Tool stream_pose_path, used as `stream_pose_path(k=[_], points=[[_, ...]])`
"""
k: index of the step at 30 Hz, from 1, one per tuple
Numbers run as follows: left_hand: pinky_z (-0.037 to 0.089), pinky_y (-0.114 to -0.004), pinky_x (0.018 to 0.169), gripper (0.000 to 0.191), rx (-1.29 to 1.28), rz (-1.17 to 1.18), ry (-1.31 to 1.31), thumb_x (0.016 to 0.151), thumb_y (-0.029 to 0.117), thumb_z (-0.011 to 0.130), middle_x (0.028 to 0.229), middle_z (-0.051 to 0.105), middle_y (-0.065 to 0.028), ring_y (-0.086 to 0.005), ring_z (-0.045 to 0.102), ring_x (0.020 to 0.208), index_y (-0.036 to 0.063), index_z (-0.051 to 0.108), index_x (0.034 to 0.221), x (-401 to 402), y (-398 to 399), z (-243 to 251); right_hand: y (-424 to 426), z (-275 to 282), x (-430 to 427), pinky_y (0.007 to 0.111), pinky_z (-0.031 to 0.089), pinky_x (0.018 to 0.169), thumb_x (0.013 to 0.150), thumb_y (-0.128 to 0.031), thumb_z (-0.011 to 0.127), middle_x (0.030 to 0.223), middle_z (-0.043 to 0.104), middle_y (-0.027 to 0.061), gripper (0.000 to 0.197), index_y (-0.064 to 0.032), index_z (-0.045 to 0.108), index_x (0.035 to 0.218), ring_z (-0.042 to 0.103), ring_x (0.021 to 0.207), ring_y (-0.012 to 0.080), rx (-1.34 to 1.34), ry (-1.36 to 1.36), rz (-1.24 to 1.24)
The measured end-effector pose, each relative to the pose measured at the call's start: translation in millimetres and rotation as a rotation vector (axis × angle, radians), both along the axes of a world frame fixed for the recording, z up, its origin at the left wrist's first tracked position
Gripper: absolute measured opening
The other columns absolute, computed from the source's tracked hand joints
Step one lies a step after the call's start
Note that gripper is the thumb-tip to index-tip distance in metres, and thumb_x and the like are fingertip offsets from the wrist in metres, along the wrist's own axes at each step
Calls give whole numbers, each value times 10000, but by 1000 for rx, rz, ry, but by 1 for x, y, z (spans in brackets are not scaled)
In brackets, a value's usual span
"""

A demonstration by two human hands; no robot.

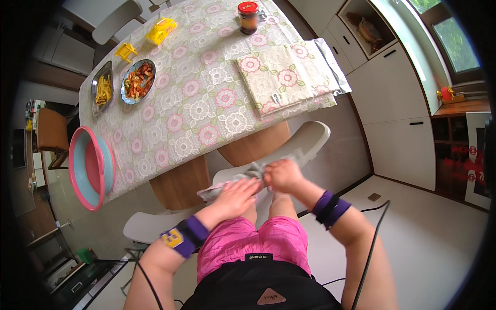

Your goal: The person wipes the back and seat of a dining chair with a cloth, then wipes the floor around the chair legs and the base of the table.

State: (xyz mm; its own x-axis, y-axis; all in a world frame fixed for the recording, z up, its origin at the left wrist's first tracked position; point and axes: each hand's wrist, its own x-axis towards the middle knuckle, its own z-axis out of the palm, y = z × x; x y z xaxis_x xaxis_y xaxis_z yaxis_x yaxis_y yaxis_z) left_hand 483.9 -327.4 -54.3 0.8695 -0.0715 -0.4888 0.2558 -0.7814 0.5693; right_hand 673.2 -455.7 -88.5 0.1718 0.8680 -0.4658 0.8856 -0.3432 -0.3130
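Observation:
A light grey cloth [254,169] is bunched between my two hands, in front of the white back of a chair [310,137]. My right hand [283,176] is closed around its gathered middle, and a blurred end sticks out beyond the fist. My left hand [238,195] holds the other part, its fingers stretched along the fabric. A pinkish flap of the cloth hangs out to the left of that hand. Both hands are close together above my knees, short of the table edge. Part of the cloth is hidden beneath my fingers.
The table has a floral tablecloth [190,88], with a folded matching cloth [285,79] near its right edge. A pink-and-blue basin [104,166], two dishes of food, a yellow packet [161,31] and a red-lidded jar [248,19] stand on it. Black cables [374,242] hang beside my arms.

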Motion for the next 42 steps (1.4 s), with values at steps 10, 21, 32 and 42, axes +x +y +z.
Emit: stream_pose_path(k=[10, 21, 32, 42], points=[[318, -490, 1103, 658, -82, 69, -183, 936, 242, 503, 1534, 318, -117, -361, 336, 1388, 110, 223, 1516, 90, -49, -53, -31, 3, 75, 480, 239, 1137, 805, -267, 586, 806, 641, 76, 236, -66, 679, 723, 568, 935, 245, 494, -378, -398], [321, -429, 1103, 648, -134, -11, -114, 937, 134, 535, 1441, 363, -271, -423, 361, 1340, -31, 215, 1475, 109, -43, -35, -63, -9, 37, 526, 289, 1112, 915, -240, 554, 1544, 319, 60, 563, -164, 421, 1456, 270, 1436, 263, 729, -53, -720], [173, -367, 1176, 715, -189, -109, -199, 958, 64, 457, 1586, 92, -227, -343, 123, 1475, -23, 26, 1521, 149, -65, -34, -65, -57, 21, 486, 332, 1079, 971, -208, 469, 1350, 463, 285, 436, 48, 466, 1324, 439, 1248, 458, 1097, 247, -1292], [109, -373, 1185, 682, -299, -13, -324, 960, 71, 406, 1601, 68, -187, -300, 113, 1477, 28, 48, 1538, 275, -90, -41, -75, -106, 101, 527, 452, 854, 955, -267, 430, 1007, 624, 268, 333, 29, 584, 948, 580, 921, 460, 719, 934, -1403]])
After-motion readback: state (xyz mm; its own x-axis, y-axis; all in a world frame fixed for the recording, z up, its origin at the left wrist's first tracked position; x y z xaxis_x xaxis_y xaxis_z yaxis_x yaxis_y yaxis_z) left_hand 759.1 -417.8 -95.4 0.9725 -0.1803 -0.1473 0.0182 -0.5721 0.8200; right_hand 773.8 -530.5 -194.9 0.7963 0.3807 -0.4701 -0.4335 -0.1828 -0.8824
